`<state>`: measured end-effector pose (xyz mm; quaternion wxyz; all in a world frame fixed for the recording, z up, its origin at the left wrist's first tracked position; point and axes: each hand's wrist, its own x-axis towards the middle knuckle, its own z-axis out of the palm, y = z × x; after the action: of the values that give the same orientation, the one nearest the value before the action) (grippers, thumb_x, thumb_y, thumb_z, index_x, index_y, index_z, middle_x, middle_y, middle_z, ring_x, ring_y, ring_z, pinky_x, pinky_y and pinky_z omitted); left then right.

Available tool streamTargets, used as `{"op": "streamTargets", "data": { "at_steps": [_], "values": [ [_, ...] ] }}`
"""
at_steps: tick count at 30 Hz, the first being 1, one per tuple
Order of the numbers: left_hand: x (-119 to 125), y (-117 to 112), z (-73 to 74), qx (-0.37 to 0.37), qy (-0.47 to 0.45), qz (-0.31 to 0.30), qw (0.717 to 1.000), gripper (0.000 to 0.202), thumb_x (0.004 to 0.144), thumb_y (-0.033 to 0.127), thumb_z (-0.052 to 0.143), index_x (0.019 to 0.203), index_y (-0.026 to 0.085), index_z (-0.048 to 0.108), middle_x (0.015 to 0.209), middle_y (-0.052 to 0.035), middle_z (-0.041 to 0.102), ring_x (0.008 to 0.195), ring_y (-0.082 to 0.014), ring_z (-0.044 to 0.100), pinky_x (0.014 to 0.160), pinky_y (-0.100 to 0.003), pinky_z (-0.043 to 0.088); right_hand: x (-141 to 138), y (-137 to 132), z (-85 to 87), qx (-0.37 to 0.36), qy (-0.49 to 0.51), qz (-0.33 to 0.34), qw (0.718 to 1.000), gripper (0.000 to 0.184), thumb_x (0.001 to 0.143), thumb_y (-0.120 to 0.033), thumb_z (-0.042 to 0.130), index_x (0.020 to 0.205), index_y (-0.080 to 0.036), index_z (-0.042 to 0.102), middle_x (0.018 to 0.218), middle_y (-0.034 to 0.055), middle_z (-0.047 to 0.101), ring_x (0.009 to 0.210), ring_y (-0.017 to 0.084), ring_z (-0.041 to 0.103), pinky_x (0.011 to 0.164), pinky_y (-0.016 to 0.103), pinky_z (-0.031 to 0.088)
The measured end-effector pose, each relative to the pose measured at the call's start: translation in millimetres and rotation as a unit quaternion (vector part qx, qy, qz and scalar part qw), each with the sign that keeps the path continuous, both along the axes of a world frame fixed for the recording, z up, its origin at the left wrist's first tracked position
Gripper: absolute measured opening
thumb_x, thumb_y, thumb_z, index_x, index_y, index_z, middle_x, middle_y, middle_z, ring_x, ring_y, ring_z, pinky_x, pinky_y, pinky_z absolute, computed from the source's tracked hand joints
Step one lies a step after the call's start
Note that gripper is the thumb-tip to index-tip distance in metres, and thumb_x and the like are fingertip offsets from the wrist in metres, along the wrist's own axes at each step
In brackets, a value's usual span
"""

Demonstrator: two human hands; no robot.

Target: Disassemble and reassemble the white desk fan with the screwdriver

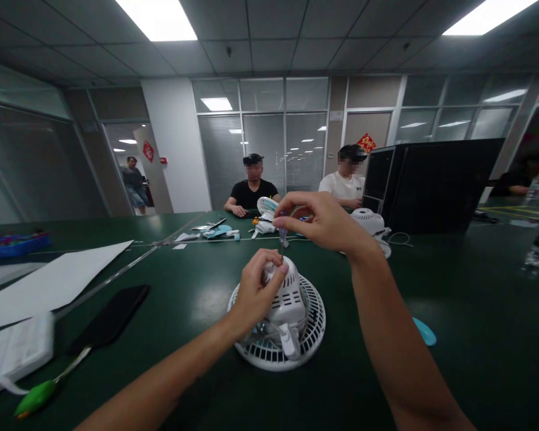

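A white electric fan lies face down on the green table, its round grille at the bottom and the slotted motor housing pointing up. My left hand is closed round the top of the housing, thumb and fingers beside a thin metal shaft. That shaft belongs to a screwdriver with a clear purplish handle, held upright over the housing. Above it, my right hand pinches the handle's top between thumb and fingers. The screwdriver's tip is hidden by my left fingers. A white cord and plug rest against the housing's near side.
Left on the green table are a black phone-like slab, a white block and a green-handled tool. A light-blue piece lies right. Behind are another fan, a black box and two seated people.
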<state>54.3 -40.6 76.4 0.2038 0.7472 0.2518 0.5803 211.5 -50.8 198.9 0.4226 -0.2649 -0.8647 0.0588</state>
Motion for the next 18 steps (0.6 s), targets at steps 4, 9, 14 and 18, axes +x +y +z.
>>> {"op": "streamTargets", "data": {
  "at_steps": [4,9,14,18],
  "values": [
    [6.1,5.3,9.6,0.014,0.014,-0.002,1.000,0.014,0.089,0.026,0.056,0.076,0.020,0.054,0.084,-0.0027,0.063,0.089,-0.0194,0.061,0.082,-0.031,0.046,-6.3,0.4,-1.2,0.005,0.012,0.005,1.000,0.026,0.082,-0.039,0.069,0.076,-0.015,0.061,0.074,-0.0008,0.061,0.068,0.011,0.056,0.064,0.025,0.046],
    [8.5,5.6,2.9,0.022,0.037,0.016,0.999,0.010,0.090,0.027,0.056,0.084,0.019,0.056,0.084,-0.0025,0.066,0.078,-0.0170,0.062,0.071,-0.029,0.046,-1.9,-1.5,-0.6,-0.008,0.011,-0.002,1.000,0.032,0.079,-0.044,0.072,0.073,-0.016,0.057,0.072,-0.0014,0.058,0.067,0.010,0.055,0.061,0.025,0.044],
    [7.0,2.9,-7.0,0.006,-0.024,0.005,1.000,0.010,0.092,0.028,0.054,0.086,0.020,0.053,0.090,-0.0045,0.067,0.082,-0.0173,0.064,0.074,-0.030,0.048,7.0,-1.5,0.7,-0.022,0.015,-0.006,1.000,0.036,0.076,-0.047,0.074,0.070,-0.016,0.056,0.070,-0.0015,0.057,0.066,0.011,0.055,0.060,0.024,0.044],
    [5.8,2.1,-9.6,0.002,-0.027,0.003,1.000,0.013,0.092,0.025,0.053,0.081,0.019,0.055,0.086,-0.0044,0.066,0.079,-0.0164,0.061,0.071,-0.029,0.047,11.1,-2.9,1.1,-0.034,0.017,0.002,0.999,0.033,0.076,-0.044,0.075,0.072,-0.015,0.059,0.071,-0.0009,0.060,0.066,0.011,0.057,0.061,0.025,0.046]
  ]
}}
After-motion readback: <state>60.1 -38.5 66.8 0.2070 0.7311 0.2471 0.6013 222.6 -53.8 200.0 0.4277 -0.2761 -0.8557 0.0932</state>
